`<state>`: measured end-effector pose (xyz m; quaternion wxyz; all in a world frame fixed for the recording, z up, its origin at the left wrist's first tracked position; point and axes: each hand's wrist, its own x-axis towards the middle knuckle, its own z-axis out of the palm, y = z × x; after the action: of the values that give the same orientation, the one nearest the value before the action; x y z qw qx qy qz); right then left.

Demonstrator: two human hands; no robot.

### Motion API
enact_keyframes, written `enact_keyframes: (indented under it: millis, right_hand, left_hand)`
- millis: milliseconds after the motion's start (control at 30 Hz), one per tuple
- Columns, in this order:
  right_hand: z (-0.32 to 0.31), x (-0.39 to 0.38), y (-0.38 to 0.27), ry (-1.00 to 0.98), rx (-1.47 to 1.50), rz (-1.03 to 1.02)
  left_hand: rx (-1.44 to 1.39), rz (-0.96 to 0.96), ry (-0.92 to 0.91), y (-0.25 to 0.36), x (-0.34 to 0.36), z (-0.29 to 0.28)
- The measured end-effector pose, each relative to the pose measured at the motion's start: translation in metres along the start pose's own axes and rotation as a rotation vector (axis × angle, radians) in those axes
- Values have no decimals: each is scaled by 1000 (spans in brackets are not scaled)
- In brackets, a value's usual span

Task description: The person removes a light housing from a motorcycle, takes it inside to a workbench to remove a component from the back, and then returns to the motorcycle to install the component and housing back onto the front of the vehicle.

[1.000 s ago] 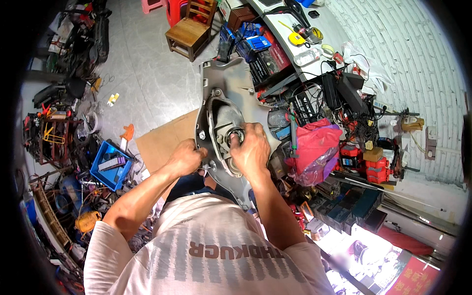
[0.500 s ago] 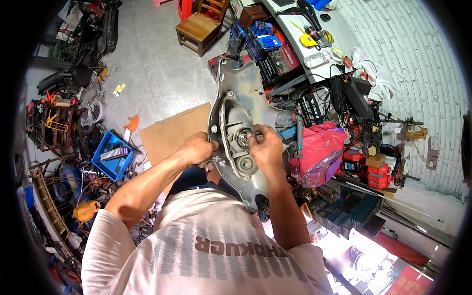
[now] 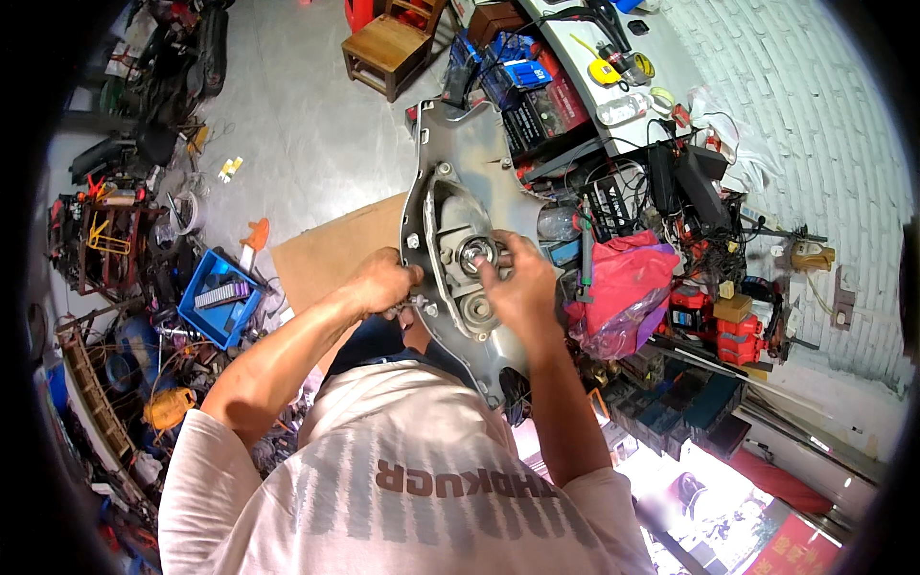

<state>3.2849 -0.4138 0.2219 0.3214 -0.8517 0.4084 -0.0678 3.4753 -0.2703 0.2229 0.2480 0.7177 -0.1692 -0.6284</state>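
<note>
A grey scooter front panel (image 3: 494, 158) lies in front of me, its hollow back facing up. Fixed inside it is a headlight housing (image 3: 452, 216) with two round openings. Around the panel's left edge my left hand (image 3: 383, 283) is closed, thumb towards the rim. My right hand (image 3: 522, 283) reaches over from the right; its thumb and fingers close about the ring of the upper bulb socket (image 3: 473, 255). Shiny metal shows in the middle of that socket. The lower round opening (image 3: 476, 309) is uncovered by my hands.
Brown cardboard (image 3: 331, 254) lies on the floor left of the panel. A blue crate (image 3: 222, 321) stands among heaped parts. On the right are a pink bag (image 3: 628, 287), a plastic bottle (image 3: 558, 223) and a cluttered white table (image 3: 585, 67). A wooden chair (image 3: 388, 48) stands ahead.
The panel has shifted slightly up and left in view, with my left hand along its edge. My right thumb has moved back a little, showing more of the upper socket.
</note>
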Motion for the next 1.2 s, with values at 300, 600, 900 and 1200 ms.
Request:
enact_keyframes:
  millis: [300,600,900,1200]
  right_hand:
    - [-23,36,-5,-280,-131,-86]
    - [-15,29,-18,-283,-300,-107]
    - [2,31,-10,-154,-160,72]
    - [32,42,33,-189,133,291]
  left_hand:
    - [78,-53,-25,14,0,-7]
    - [183,-50,-44,8,10,-6]
    - [228,-6,-9,13,6,-6]
    - [330,38,29,21,8,-2]
